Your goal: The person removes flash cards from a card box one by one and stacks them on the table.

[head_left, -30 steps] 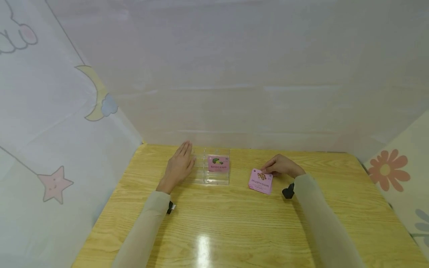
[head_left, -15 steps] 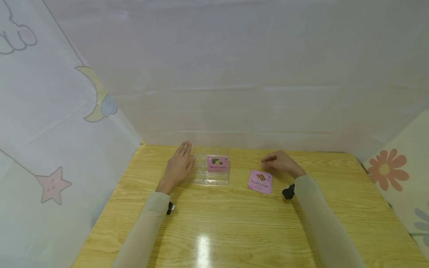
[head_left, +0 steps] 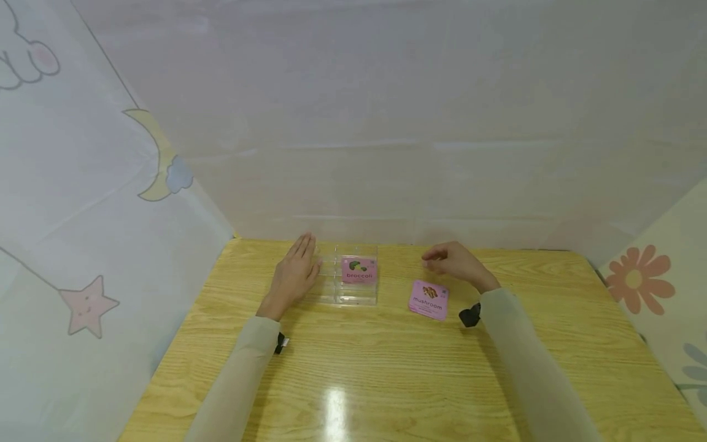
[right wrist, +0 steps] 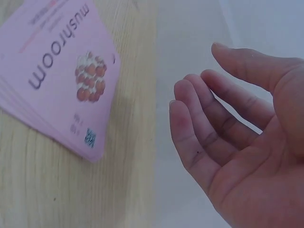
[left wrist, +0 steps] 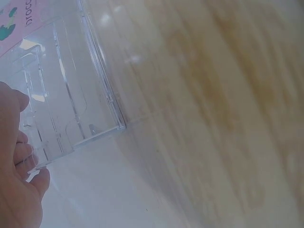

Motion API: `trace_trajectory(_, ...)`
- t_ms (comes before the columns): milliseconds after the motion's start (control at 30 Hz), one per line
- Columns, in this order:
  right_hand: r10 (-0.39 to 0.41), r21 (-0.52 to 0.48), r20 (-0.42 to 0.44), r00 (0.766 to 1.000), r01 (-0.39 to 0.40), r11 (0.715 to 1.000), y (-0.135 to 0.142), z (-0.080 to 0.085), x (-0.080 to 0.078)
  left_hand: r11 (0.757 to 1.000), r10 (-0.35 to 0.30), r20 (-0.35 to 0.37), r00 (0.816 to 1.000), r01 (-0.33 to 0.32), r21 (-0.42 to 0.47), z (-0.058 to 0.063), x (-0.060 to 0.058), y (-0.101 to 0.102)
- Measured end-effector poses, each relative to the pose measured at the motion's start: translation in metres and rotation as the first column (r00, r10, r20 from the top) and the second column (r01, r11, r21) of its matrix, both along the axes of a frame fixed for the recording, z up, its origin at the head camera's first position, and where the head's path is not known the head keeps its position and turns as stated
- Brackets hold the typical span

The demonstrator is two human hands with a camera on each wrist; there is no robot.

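A clear plastic divided rack (head_left: pixel 356 297) sits at the back of the wooden table, with a pink broccoli card (head_left: pixel 359 271) in it. My left hand (head_left: pixel 295 273) holds the rack's left end. In the left wrist view, fingertips (left wrist: pixel 24 154) curl at the edge of the clear plastic. To the right lies a stack of pink cards (head_left: pixel 428 300), a mushroom card on top. My right hand (head_left: pixel 455 264) hovers just behind that stack, holding nothing. Its fingers are loosely bent and the thumb stands apart, as the right wrist view shows.
The wooden table (head_left: pixel 364 368) ends at a pale sheet wall (head_left: pixel 386 184) right behind the rack. Printed sheets also flank the left and right sides. A black strap piece (head_left: pixel 470 315) hangs at my right wrist.
My right fingers have let go of the mushroom card on the stack and moved up and slightly left, away from it. My left hand and the rack have stayed put.
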State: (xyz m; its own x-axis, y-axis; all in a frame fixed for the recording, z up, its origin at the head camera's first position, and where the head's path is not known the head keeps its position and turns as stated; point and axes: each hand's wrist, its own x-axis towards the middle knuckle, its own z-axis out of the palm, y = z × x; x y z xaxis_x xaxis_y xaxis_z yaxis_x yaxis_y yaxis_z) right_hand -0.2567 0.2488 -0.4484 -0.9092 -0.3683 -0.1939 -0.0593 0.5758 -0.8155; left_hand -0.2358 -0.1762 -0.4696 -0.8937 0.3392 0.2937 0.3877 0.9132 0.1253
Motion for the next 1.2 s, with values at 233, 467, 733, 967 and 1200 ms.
trace_trajectory(233,0.027,-0.014,-0.087,0.996,-0.029,0.999,-0.016,0.01,0.004,1.0,-0.004,0.008,1.0,0.004,-0.011,0.0,0.0,0.0)
trace_trajectory(467,0.032,0.023,-0.198,0.98,-0.028,0.999,-0.033,0.025,0.011,1.0,-0.004,0.004,1.0,0.004,-0.006,-0.001,0.0,0.0)
trace_trajectory(733,0.052,0.041,-0.225,0.973,-0.044,0.998,-0.059,0.033,0.022,1.0,-0.011,-0.011,1.0,0.011,0.012,-0.002,0.001,-0.001)
trace_trajectory(967,0.074,0.045,-0.299,0.951,-0.063,0.997,-0.088,0.035,0.031,1.0,-0.019,-0.015,1.0,0.019,0.009,-0.003,-0.001,-0.001)
trace_trajectory(1200,0.088,0.133,-0.391,0.916,-0.038,0.99,-0.113,0.038,0.036,1.0,-0.022,-0.018,1.0,0.022,0.014,-0.004,-0.004,-0.002)
